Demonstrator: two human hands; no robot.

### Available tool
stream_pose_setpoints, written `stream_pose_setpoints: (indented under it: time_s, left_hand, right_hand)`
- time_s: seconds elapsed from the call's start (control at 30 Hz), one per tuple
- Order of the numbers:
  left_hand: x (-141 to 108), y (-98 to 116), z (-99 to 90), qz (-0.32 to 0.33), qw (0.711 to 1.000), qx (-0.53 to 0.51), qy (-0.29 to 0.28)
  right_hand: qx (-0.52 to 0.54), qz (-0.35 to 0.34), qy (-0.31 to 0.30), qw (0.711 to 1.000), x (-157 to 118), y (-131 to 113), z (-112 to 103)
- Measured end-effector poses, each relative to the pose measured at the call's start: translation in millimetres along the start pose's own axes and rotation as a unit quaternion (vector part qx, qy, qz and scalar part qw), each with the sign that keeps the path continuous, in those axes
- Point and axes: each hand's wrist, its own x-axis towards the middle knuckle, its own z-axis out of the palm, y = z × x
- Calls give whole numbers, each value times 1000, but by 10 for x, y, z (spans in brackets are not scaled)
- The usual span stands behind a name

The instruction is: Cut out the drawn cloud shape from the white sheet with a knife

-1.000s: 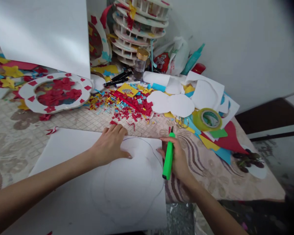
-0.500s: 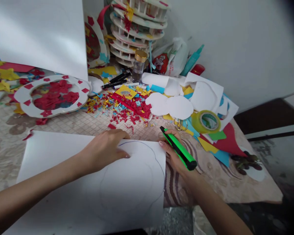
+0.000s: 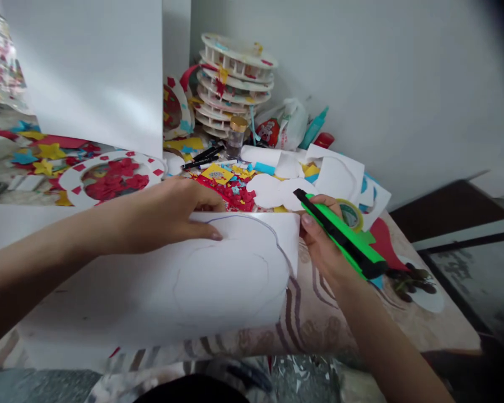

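Raised since the earlier frame, the white sheet shows a curved bluish line around a fainter loop. Left hand pinches its upper edge; right hand grips a green cutter.

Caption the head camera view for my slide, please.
Left hand grips a line-marked white sheet while the right hand, at its corner, holds a green cutter, colourful paper scraps beyond.

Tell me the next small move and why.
Probably lower the white sheet with curved outlines onto the patterned beige tablecloth: the left hand and right hand seem to hold its far edge raised, and the right also grips the green-and-black cutter.
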Motion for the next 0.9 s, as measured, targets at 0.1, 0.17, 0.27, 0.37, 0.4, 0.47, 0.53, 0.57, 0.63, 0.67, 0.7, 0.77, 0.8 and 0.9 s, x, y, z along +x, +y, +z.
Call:
stream_pose_setpoints:
  time_s: [0.1, 0.17, 0.27, 0.37, 0.4, 0.47, 0.53, 0.57, 0.63, 0.67, 0.7, 0.77, 0.8, 0.9]
  left_hand:
    - [-74, 91, -183, -8, 997, 46, 55]
    - [-131, 151, -323, -15, 991, 71, 114]
    - [-216, 247, -516, -43, 964, 123, 233]
    - [-302, 399, -601, -50, 920, 191, 338]
    - [-334, 468, -585, -40, 910, 213, 355]
    - [-410, 619, -462, -11, 897, 253, 363]
    - [-505, 756, -207, 27, 890, 285, 355]
    - [-558, 803, -34, 66, 886, 300, 348]
    - [-666, 830, 378, 147, 883, 320, 310]
    - [-719, 805, 600, 167, 877, 323, 313]
    - [-770, 757, 824, 178, 879, 320, 307]
    - [-866, 602, 1243, 187, 885, 298, 304]
    - [-911, 506, 1428, 191, 889, 283, 304]
    - [-1022, 206, 1854, 190, 908, 248, 279]
  right_hand:
    - [42, -6, 8, 999, 47, -59, -70]
    - [53, -12, 18, 998, 88, -83, -158]
    - [68, -20, 65, 995, 121, -95, -294]
    - [73, -23, 95, 992, 78, -85, -354]
    - [72, -22, 98, 992, 48, -80, -355]
    - [65, -22, 104, 992, -21, -69, -339]
    - [59, -30, 116, 991, -90, -54, -323]
    - [56, -38, 125, 990, -124, -44, -321]
    - [49, -55, 144, 987, -192, -17, -330]
    - [45, -60, 150, 986, -230, 1, -339]
    - [41, -64, 153, 985, -270, 22, -350]
    - [36, -61, 139, 988, -362, 76, -367]
    - [35, -59, 129, 989, -412, 109, -372]
    - [34, -50, 98, 993, -567, 227, -372]
